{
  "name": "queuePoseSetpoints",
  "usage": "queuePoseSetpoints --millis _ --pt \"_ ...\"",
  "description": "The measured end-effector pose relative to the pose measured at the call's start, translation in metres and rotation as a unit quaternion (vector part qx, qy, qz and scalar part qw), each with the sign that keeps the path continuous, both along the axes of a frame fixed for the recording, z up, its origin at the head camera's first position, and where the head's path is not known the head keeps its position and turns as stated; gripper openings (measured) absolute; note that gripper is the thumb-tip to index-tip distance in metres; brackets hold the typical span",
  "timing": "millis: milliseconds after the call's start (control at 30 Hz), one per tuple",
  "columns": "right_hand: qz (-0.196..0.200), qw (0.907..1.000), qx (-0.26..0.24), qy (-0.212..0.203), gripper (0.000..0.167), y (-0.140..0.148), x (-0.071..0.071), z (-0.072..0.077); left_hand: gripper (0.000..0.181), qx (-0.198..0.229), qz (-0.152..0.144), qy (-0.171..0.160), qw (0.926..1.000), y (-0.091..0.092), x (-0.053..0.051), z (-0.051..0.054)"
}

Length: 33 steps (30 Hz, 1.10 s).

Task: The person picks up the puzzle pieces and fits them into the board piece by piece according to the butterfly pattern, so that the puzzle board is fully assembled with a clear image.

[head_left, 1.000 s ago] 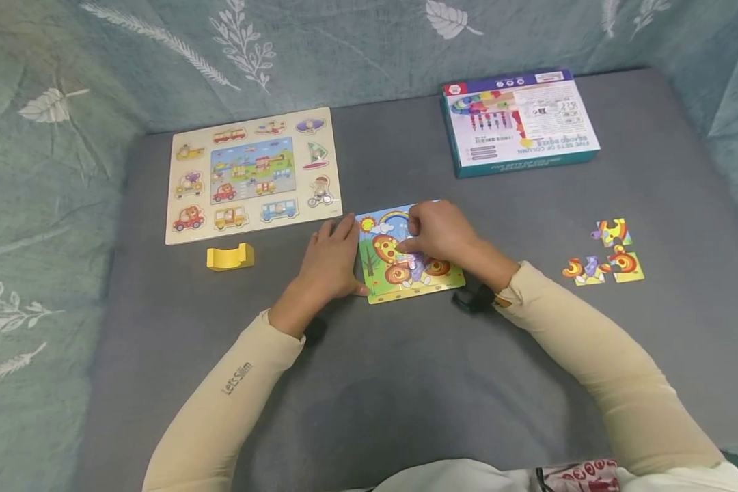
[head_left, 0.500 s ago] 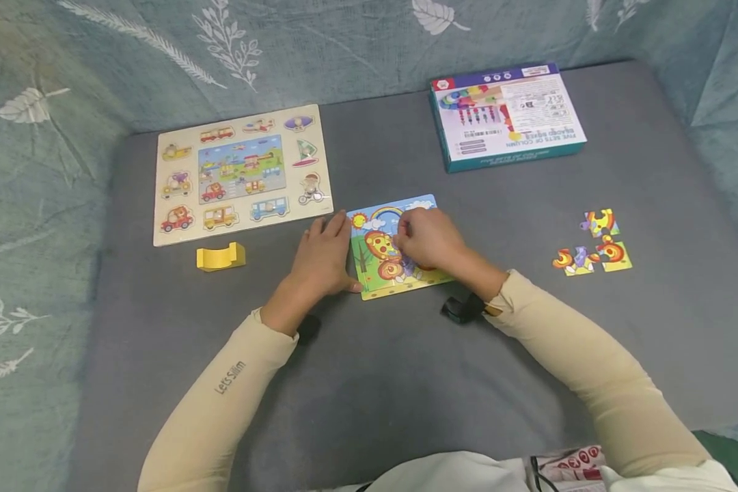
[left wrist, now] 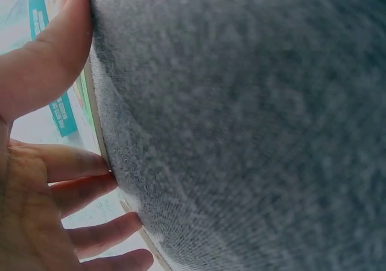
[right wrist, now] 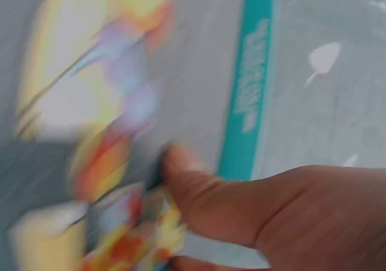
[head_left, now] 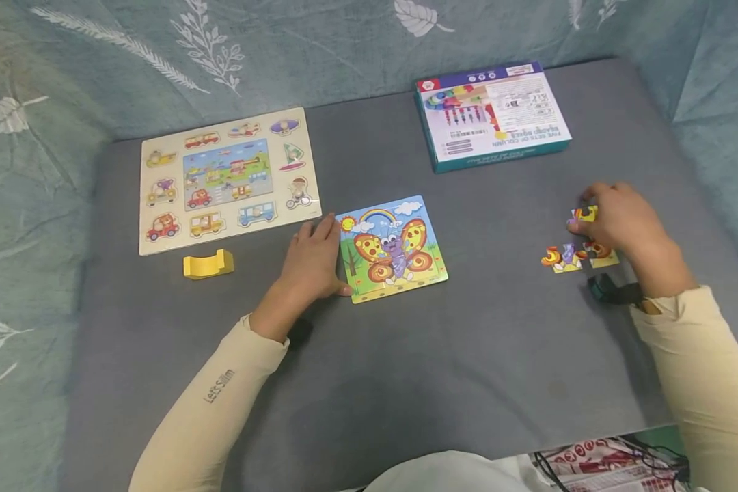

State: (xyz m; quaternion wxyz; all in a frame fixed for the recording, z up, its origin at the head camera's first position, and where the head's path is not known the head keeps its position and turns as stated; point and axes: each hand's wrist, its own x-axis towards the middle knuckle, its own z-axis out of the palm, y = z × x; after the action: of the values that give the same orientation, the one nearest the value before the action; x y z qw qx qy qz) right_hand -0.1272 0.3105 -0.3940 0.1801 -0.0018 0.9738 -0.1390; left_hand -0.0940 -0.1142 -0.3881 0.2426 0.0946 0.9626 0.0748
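Note:
A butterfly jigsaw puzzle [head_left: 393, 249], its picture showing in a shallow board, lies flat at the middle of the table. My left hand [head_left: 310, 263] rests at its left edge, fingers extended and thumb near the lower left corner; the left wrist view shows the fingertips [left wrist: 96, 162] along the board's edge. Farther right, my right hand [head_left: 627, 219] pinches a yellow and purple puzzle piece [head_left: 584, 214] between thumb and fingers. Just below it lie a puzzle piece with orange and purple [head_left: 562, 258] and another [head_left: 604, 256], partly hidden by the hand. The right wrist view is blurred.
A wooden vehicle puzzle board [head_left: 227, 222] lies at the back left. In front of it sits a yellow curved block [head_left: 208, 264]. At the back right is a flat boxed bead set [head_left: 492, 116]. A patterned cloth [head_left: 338, 55] hangs behind the table.
My right hand has left the butterfly puzzle, moved right to the loose pieces and taken hold of the upper one. My left hand keeps its place at the puzzle's edge.

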Motion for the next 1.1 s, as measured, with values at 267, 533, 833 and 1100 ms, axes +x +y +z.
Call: queuePoseSetpoints --millis 267,533,833,1100 --pt "-0.035 0.9993 -0.008 0.013 0.052 0.008 -0.007 -0.005 0.117 0.007 0.009 0.001 0.9999 -0.003 0.002 -0.001" --pt "-0.018 0.9828 -0.141 0.118 0.022 -0.057 -0.014 0.006 0.117 0.003 0.003 -0.001 1.0 -0.004 0.004 -0.004" --pt "0.122 0.9613 -0.246 0.023 0.022 -0.179 -0.018 -0.012 0.117 0.009 -0.001 0.008 0.9999 -0.004 0.004 -0.004" --pt "0.117 0.9748 -0.186 0.037 0.028 -0.196 -0.02 -0.02 0.117 0.016 0.008 0.011 0.9998 -0.006 0.003 -0.005"
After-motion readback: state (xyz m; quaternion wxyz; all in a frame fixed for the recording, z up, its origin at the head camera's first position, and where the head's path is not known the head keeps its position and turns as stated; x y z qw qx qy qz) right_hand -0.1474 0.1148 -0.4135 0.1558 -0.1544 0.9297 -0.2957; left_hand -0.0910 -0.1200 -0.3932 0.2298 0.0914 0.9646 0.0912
